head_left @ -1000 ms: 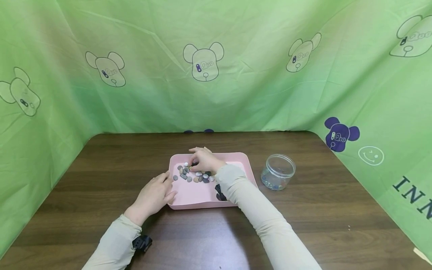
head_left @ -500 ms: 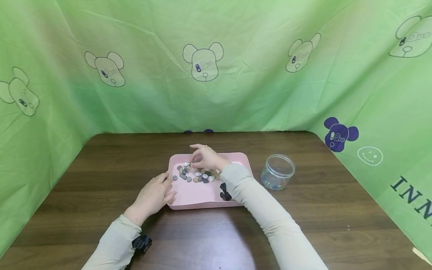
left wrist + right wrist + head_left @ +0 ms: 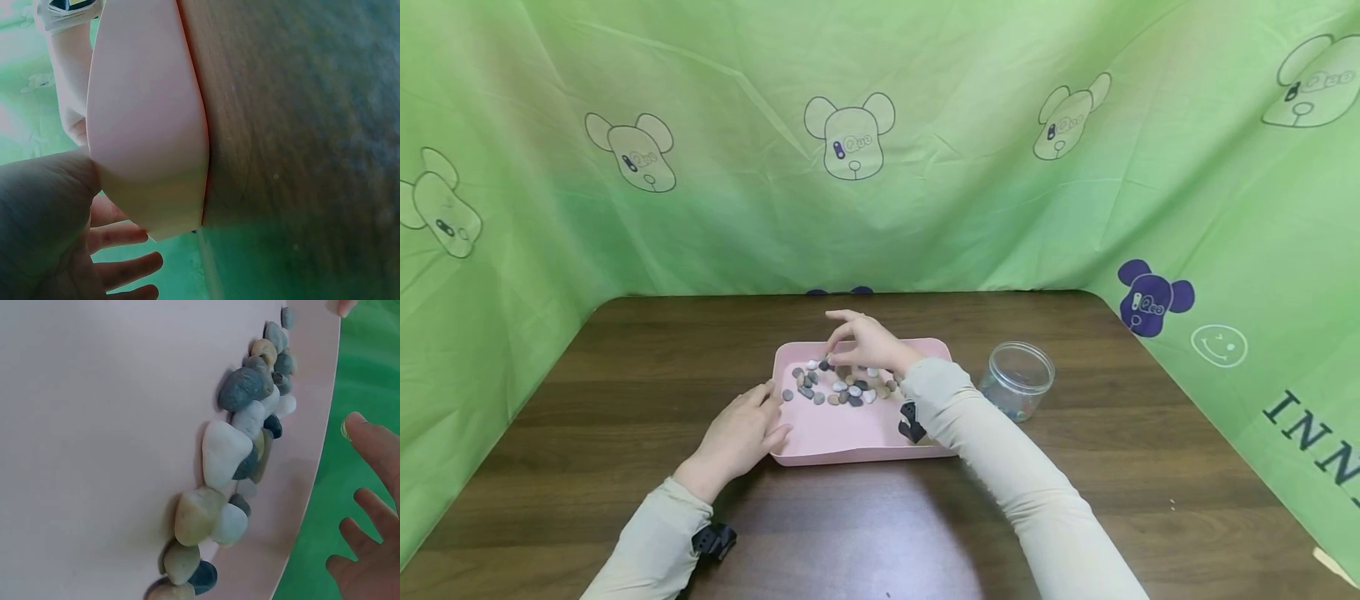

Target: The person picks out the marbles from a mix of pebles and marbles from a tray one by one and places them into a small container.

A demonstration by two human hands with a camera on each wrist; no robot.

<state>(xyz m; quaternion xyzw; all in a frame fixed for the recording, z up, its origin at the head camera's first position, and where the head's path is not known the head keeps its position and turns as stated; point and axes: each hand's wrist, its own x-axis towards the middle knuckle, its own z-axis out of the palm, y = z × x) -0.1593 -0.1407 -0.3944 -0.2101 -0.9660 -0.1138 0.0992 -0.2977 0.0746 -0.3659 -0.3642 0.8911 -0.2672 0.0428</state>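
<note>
A pink tray point(image 3: 835, 432) lies on the table with a cluster of smooth pebbles point(image 3: 855, 391) in grey, white and tan along its far half. My right hand point(image 3: 871, 344) is raised above the tray's far side. Its thumb and forefinger pinch a small clear, yellow-green glass marble point(image 3: 345, 430), mostly covered by a fingertip in the right wrist view. The other fingers are spread. My left hand point(image 3: 737, 429) rests against the tray's left edge; its fingers extend past the tray wall point(image 3: 150, 94) in the left wrist view.
To the right of the tray stands a lidless clear jar point(image 3: 1019, 377) with small glass marbles at its bottom, partly behind the right sleeve. A green printed cloth point(image 3: 850, 225) surrounds the brown wooden table point(image 3: 662, 350).
My right hand has lifted from among the pebbles and shifted a little right and away, with its fingers spreading. My left hand has stayed at the tray's edge.
</note>
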